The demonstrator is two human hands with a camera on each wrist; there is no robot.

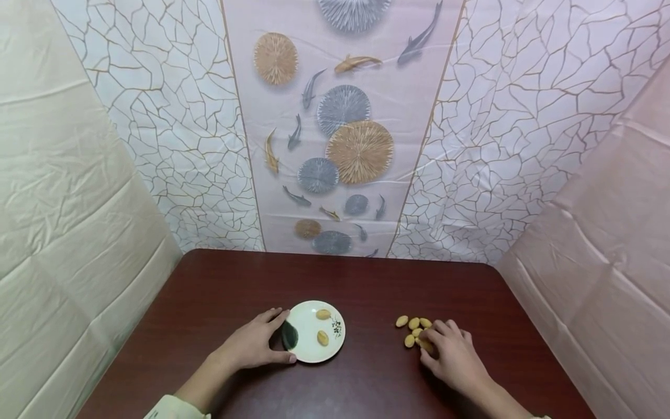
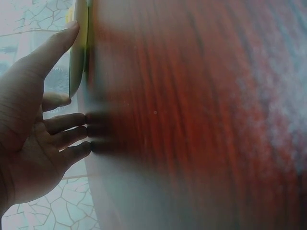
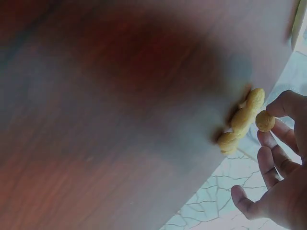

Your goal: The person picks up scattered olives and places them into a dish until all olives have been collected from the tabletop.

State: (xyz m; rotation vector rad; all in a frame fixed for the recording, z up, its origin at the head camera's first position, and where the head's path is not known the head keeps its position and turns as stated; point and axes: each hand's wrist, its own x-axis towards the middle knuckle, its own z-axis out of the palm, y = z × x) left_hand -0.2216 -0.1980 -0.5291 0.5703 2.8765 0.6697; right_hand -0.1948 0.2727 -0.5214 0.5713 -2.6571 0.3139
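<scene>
A small white plate (image 1: 309, 331) with a dark green patch and a leafy print lies on the table. Two yellow-brown oval pieces (image 1: 323, 338), like nuts or dried fruit, rest on it. My left hand (image 1: 255, 341) touches the plate's left rim, thumb at the near side and fingers at the far side, all fairly straight. To the right is a cluster of several similar oval pieces (image 1: 410, 341). Over the cluster's right side, my right hand (image 1: 454, 356) pinches one oval piece (image 3: 265, 121) between thumb and fingertips. It looks wrinkled in the right wrist view.
The dark red-brown wooden table (image 1: 361, 302) extends between the plate and the cluster. Behind it hangs a patterned cloth (image 1: 361, 221) with fish and round leaf prints. Plain beige cloths (image 1: 602, 262) close off both sides.
</scene>
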